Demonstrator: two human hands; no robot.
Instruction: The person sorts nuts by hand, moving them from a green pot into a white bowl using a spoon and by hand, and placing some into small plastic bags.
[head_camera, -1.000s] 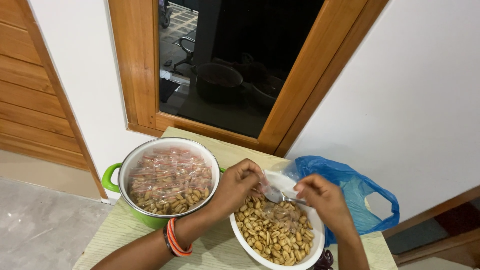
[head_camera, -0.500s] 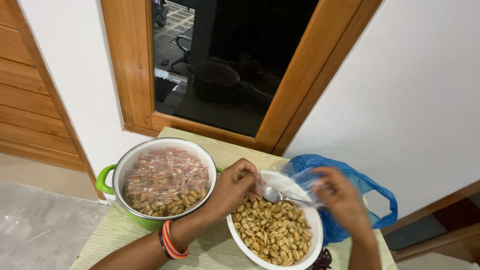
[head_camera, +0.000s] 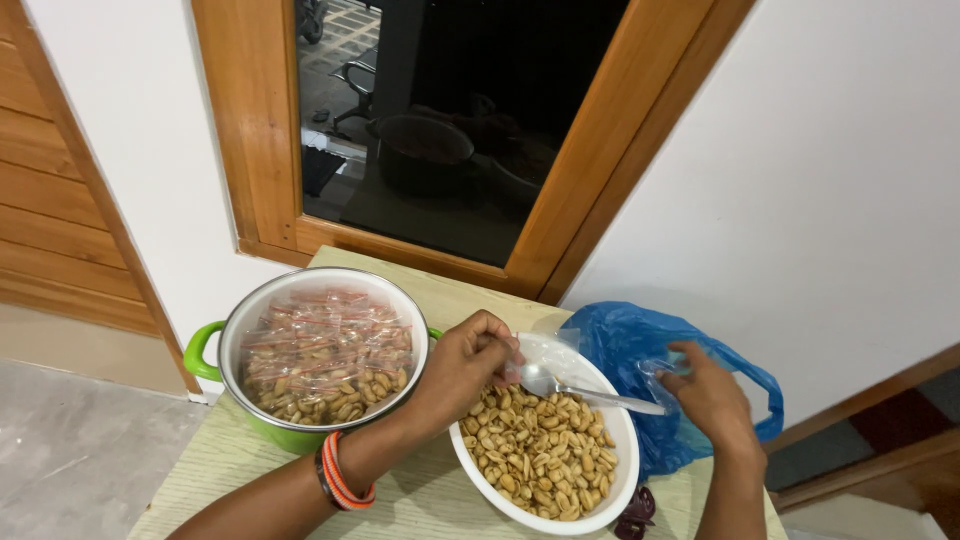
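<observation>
My left hand (head_camera: 465, 365), with orange bangles on the wrist, is over the white bowl (head_camera: 480, 480) of peanuts (head_camera: 545, 455). It pinches a small clear plastic pouch (head_camera: 548, 350). The head of a metal spoon (head_camera: 590, 393) lies at the pouch's mouth, and its handle points right across the bowl with no hand on it. My right hand (head_camera: 712, 400) is at the mouth of the blue plastic bag (head_camera: 625, 345), fingers curled on a piece of clear plastic (head_camera: 660, 368).
A green pot (head_camera: 205, 350) full of small sealed peanut packets (head_camera: 325, 350) stands at the left of the pale wooden table (head_camera: 420, 500). A wood-framed dark window (head_camera: 450, 120) is behind. A dark object (head_camera: 635, 510) lies by the bowl's lower right.
My right hand has let go of the spoon handle and moved right to the blue bag. My left hand stays over the bowl with the pouch.
</observation>
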